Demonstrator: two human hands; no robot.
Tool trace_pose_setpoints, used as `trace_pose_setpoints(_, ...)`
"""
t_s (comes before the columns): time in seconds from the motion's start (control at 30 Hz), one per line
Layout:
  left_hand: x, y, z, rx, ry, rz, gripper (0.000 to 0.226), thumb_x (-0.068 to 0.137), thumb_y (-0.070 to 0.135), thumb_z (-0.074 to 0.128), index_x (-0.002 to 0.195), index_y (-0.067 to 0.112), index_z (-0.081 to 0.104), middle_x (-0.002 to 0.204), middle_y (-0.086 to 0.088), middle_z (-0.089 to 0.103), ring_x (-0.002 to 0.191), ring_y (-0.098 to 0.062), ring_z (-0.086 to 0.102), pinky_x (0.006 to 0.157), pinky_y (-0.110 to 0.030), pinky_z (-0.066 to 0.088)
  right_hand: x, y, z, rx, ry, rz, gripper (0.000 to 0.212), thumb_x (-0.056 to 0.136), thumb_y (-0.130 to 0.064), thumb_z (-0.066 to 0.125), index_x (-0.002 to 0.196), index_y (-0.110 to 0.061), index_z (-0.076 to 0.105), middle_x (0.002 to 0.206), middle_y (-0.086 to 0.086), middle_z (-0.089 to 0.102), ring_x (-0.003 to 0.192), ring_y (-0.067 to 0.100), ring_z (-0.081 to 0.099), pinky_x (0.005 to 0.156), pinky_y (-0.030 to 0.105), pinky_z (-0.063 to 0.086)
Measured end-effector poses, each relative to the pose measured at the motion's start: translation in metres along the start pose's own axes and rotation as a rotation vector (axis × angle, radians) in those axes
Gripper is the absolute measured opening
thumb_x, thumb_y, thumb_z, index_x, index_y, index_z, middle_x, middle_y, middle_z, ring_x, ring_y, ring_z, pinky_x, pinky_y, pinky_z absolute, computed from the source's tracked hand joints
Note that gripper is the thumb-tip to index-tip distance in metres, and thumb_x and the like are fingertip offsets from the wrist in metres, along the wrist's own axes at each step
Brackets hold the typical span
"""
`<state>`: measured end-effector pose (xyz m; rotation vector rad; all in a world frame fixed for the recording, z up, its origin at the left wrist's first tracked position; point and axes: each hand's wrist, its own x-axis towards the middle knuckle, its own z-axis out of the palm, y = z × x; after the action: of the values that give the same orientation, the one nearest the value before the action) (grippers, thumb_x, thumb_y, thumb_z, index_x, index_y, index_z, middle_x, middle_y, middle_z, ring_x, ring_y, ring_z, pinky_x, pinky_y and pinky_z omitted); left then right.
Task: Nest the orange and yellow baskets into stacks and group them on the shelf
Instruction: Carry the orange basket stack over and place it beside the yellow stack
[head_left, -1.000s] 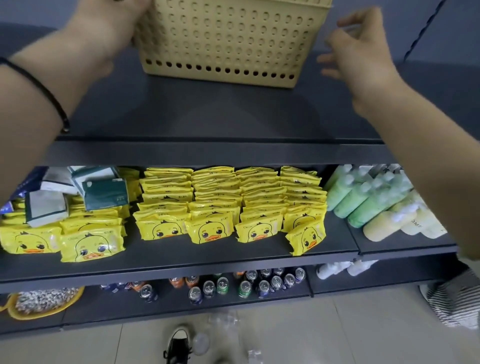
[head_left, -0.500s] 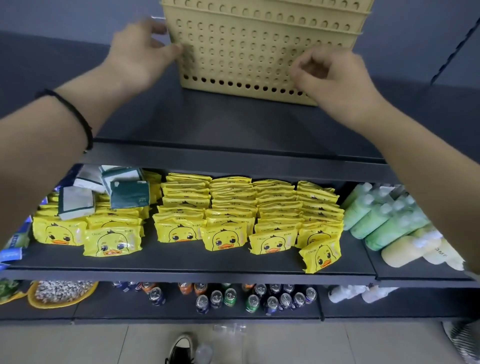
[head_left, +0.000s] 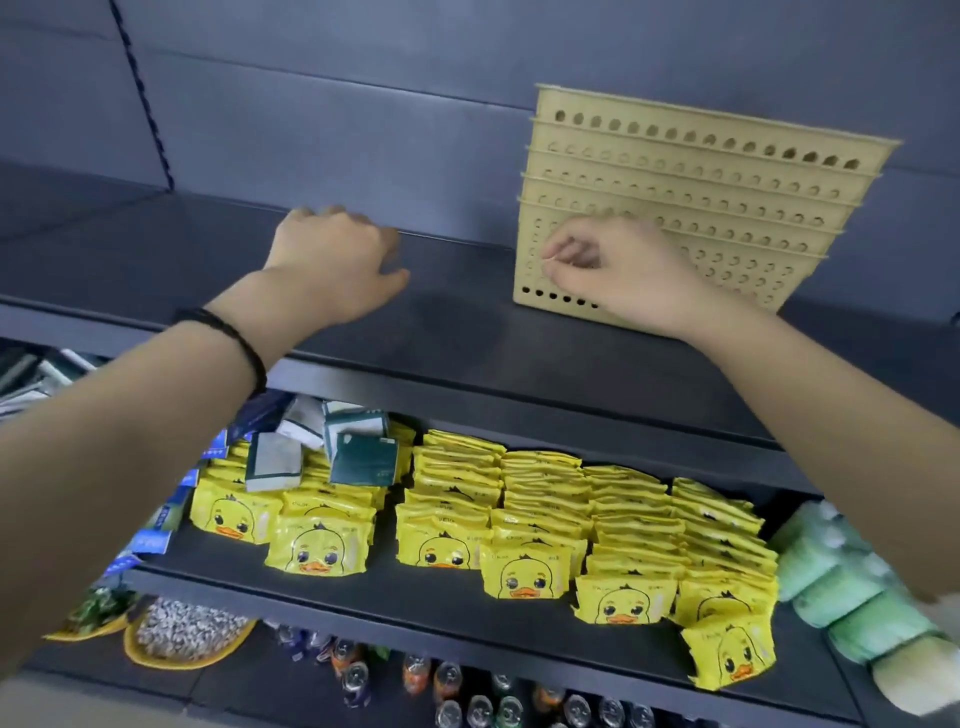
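— Dark shelf (head_left: 467, 327), what's on it?
— One stack of yellow baskets (head_left: 701, 171), five perforated rims, near its right end. Right hand (head_left: 623, 270) has its fingers curled against the stack's front, gripping nothing; left hand (head_left: 332, 265) is loose and empty.

Yellow basket stack (head_left: 691, 171): pale yellow plastic, rectangular, walls punched with rows of round holes. 5 rims show, stepped 1 above the next, nested tight, mouths up. Stack stands upright and widens toward the top. It sits on the dark grey top shelf (head_left: 457, 322), right of the middle, set well back from the front edge.
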<state>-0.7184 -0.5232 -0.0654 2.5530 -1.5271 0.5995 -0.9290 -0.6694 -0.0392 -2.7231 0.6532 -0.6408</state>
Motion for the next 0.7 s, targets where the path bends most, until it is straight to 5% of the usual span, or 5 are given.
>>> trace_pose_setpoints(0.27, -0.008, -0.092, -0.003, 0.045, -0.003, 0.020, 0.047, 0.093, 0.048, 0.042, 0.129, 0.019, 0.054, 0.125, -0.012, 0.060, 0.118, -0.033, 0.051, 0.094, -0.039, 0.037, 0.042, -0.077, 0.047, -0.018, 0.037, 0.005, 0.019, 0.086, -0.031, 0.063, 0.103, -0.025, 0.068, 0.089, -0.012, 0.063, 0.089, 0.011, 0.062, 0.089, 0.038, 0.052)
trace_pose_setpoints(0.53, -0.028, -0.205, -0.012, 0.084, 0.041, 0.029, 0.047, 0.094, 0.048, 0.040, 0.133, 0.023, 0.050, 0.120, -0.009, 0.063, 0.115, -0.031, 0.053, 0.092, -0.040, 0.037, 0.087, -0.179, 0.091, -0.134, -0.010, -0.043, 0.037, 0.088, -0.039, 0.057, 0.124, -0.031, 0.058, 0.128, -0.008, 0.059, 0.118, 0.015, 0.054, 0.095, 0.039, 0.047)
trace_pose_setpoints(0.7, -0.057, -0.290, -0.009, 0.131, 0.047, 0.005, 0.049, 0.093, 0.050, 0.041, 0.132, 0.024, 0.054, 0.144, -0.001, 0.049, 0.132, -0.027, 0.041, 0.105, -0.040, 0.030, 0.122, -0.246, 0.130, -0.167, -0.015, -0.095, 0.043, 0.091, -0.041, 0.054, 0.133, -0.034, 0.050, 0.137, -0.012, 0.052, 0.126, 0.015, 0.048, 0.091, 0.033, 0.043)
